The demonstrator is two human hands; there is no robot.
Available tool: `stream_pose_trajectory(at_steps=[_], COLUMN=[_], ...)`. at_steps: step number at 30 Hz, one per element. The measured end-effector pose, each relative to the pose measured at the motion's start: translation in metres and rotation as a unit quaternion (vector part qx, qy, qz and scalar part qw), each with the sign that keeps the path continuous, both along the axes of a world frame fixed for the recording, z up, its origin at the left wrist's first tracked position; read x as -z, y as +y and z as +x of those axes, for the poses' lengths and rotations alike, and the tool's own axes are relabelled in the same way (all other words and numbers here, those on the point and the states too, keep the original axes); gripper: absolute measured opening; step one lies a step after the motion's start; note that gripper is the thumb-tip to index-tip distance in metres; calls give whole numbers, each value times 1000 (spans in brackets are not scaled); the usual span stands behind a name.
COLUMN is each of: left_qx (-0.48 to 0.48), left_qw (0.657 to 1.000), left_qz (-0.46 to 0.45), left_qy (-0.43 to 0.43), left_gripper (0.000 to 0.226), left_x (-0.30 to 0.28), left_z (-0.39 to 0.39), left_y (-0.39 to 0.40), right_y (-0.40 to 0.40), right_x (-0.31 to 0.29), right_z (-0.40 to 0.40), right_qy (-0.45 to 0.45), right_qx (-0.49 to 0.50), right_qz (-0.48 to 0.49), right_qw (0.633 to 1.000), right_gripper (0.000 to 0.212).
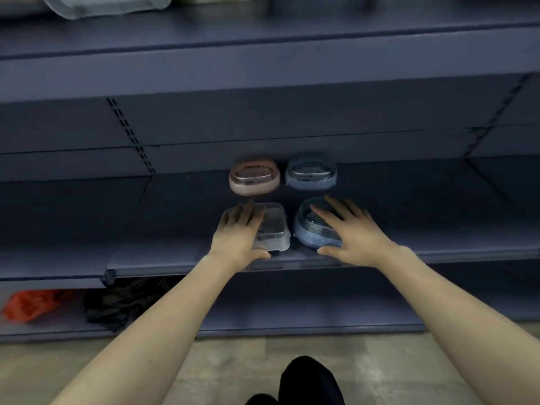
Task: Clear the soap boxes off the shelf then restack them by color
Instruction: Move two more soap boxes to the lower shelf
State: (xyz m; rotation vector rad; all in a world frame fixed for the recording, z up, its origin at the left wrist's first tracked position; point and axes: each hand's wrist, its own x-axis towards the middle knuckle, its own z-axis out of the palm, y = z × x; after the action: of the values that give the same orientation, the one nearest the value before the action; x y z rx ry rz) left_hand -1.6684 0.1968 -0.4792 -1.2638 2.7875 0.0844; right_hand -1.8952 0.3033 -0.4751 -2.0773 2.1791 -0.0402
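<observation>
Four soap boxes with clear lids sit in two rows on a dark blue shelf [163, 260]. At the back stand a pink oval box [254, 177] and a blue oval box [310, 174]. In front are a grey rectangular box [276, 226] and a second blue oval box [309, 230]. My left hand [236, 238] lies over the grey box's left side, fingers on the lid and thumb hooked at its front edge. My right hand [350, 232] covers the front blue box the same way, thumb at its front rim.
The shelf's front lip runs just under my thumbs. On the lower shelf at left lie an orange bag [29, 305] and a dark cloth bundle [122, 302]. A clear container [108, 4] sits on the top shelf. My dark-clothed leg [306, 381] shows below.
</observation>
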Motion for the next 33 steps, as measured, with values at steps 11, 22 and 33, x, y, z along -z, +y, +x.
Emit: stream_pose_trajectory(at_steps=[11, 22, 33], left_qx=[9, 0, -31], left_qw=[1000, 1000, 999], left_qz=[16, 6, 4], left_qy=[-11, 30, -10], left_gripper=[92, 94, 92], left_x=[18, 27, -16], left_z=[-19, -37, -21], left_y=[-38, -72, -32], right_y=[-45, -73, -33], right_x=[29, 29, -20], right_z=[-26, -40, -13], right_qy=[38, 53, 25], right_qx=[-58, -66, -16], right_qz=[-1, -28, 16], right_qw=[998, 996, 999], right_gripper=[79, 84, 75])
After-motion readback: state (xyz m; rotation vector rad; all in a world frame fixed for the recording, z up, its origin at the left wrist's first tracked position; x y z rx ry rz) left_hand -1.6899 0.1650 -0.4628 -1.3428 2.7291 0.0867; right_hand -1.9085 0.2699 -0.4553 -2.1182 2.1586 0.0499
